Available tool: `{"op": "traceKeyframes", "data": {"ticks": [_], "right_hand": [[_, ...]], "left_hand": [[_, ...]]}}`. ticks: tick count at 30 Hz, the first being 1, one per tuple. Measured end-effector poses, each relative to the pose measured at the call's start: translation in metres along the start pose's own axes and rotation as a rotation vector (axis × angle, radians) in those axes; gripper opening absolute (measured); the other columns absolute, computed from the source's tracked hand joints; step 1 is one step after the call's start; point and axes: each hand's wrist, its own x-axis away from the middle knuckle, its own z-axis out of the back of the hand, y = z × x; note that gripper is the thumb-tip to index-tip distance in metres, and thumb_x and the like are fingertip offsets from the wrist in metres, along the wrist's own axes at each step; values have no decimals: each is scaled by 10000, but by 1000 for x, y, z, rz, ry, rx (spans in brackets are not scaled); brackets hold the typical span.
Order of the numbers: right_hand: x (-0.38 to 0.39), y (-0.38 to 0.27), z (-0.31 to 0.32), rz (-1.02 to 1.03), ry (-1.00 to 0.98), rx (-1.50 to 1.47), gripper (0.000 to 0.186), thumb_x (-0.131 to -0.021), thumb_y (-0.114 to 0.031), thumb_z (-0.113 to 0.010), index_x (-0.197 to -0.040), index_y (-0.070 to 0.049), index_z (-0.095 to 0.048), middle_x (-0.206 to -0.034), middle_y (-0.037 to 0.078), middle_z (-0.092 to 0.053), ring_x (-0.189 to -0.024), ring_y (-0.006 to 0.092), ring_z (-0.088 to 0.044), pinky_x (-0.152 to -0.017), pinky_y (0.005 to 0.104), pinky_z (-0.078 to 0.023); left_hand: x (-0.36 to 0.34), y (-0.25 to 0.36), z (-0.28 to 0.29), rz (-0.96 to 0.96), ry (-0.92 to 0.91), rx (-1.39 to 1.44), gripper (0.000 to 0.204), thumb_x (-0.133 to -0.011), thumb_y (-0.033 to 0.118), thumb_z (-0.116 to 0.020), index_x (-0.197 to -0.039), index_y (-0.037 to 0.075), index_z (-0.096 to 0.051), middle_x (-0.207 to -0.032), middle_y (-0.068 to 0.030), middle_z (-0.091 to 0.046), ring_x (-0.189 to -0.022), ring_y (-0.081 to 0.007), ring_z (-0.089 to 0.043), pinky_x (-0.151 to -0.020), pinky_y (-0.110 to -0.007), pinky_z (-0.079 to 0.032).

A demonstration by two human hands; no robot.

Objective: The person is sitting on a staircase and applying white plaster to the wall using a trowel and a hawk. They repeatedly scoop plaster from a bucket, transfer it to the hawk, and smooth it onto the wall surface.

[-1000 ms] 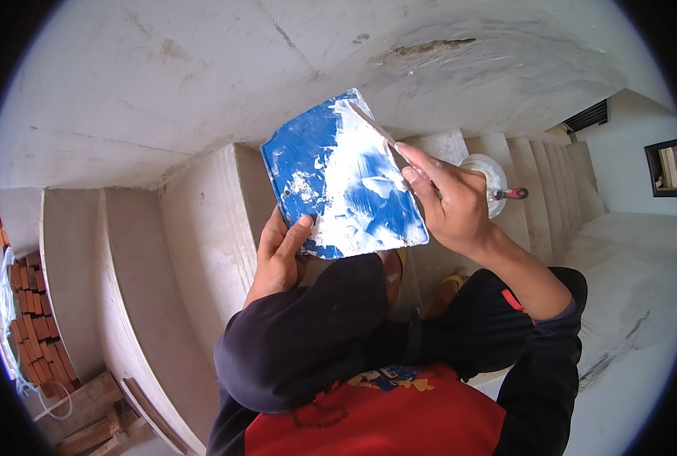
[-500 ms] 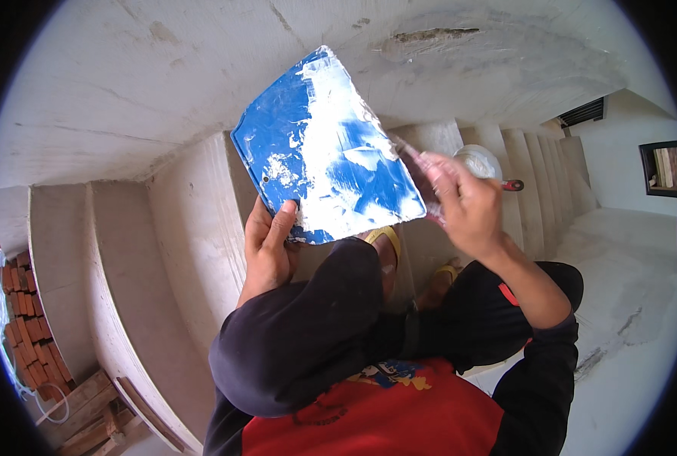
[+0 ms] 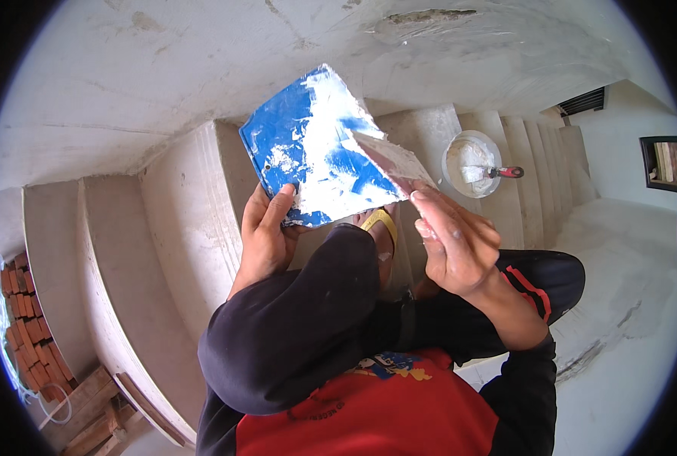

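Note:
My left hand (image 3: 264,234) grips the lower left edge of a blue plastic board (image 3: 276,125), thumb on top, fingers underneath. White putty (image 3: 325,121) is smeared thickly across the board's middle and right side. In my right hand (image 3: 461,242) is a thin, flat, pinkish scraper (image 3: 393,161), coated with putty and pinched between thumb and fingers. Its edge meets the right part of the board. Beyond my right hand, a white bucket (image 3: 449,173) of putty stands on a step, with a red-and-black-handled putty knife (image 3: 505,172) lying across its rim.
I sit on a concrete staircase; steps (image 3: 179,205) run off on both sides. A rough plastered wall (image 3: 163,83) with a gouge rises in front. Stacked bricks (image 3: 34,327) and wooden planks (image 3: 99,414) lie at the lower left. A window opening (image 3: 664,163) is at far right.
The scraper has swung over the board's right side, and my right hand has turned and lowered slightly. The board has dropped a little. The bucket and its putty knife now show fully.

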Motion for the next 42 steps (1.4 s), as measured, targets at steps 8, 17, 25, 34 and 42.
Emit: {"op": "traceKeyframes", "data": {"ticks": [8, 17, 25, 34, 42], "right_hand": [[9, 8, 0, -14, -33, 13, 281, -783, 53, -587, -1064, 62, -591, -943, 193, -660, -849, 309, -673, -693, 345, -557], [33, 30, -3, -160, -60, 1, 257, -774, 75, -586, -1031, 69, -592, -899, 179, -667, -756, 280, -681, -634, 334, -552], [42, 43, 13, -551, -21, 26, 151, -881, -66, -552, -979, 24, -622, -784, 171, -658, -692, 237, -672, -607, 317, -521], [-11, 100, 66, -1262, 141, -876, 141, -926, -173, -546, -938, -36, -581, -850, 6, -607, -785, 61, -589, -712, 233, -475], [-16, 87, 52, -1265, 30, -799, 218, -915, -186, -574, -1020, 3, -594, -915, 27, -631, -809, 61, -575, -738, 222, -461]], "left_hand": [[-1, -8, 11, -60, 8, 48, 300, -905, 75, -495, -1167, -64, -451, -1011, -131, -612, -825, -181, -653, -657, -286, -571], [-12, -19, 10, -112, 92, 88, 260, -908, 74, -496, -1134, -53, -474, -981, -119, -613, -779, -170, -647, -623, -278, -559], [-12, -20, 14, -119, 32, 107, 285, -910, 74, -495, -1154, -70, -460, -1017, -129, -605, -847, -176, -642, -698, -288, -551], [-12, 8, 24, 170, -60, -7, 367, -902, 83, -512, -1219, -80, -426, -1080, -140, -603, -954, -183, -617, -826, -313, -494], [-11, 30, 21, 247, -64, -74, 399, -888, 95, -528, -1231, -82, -427, -1070, -137, -612, -943, -179, -619, -829, -308, -488]]}}
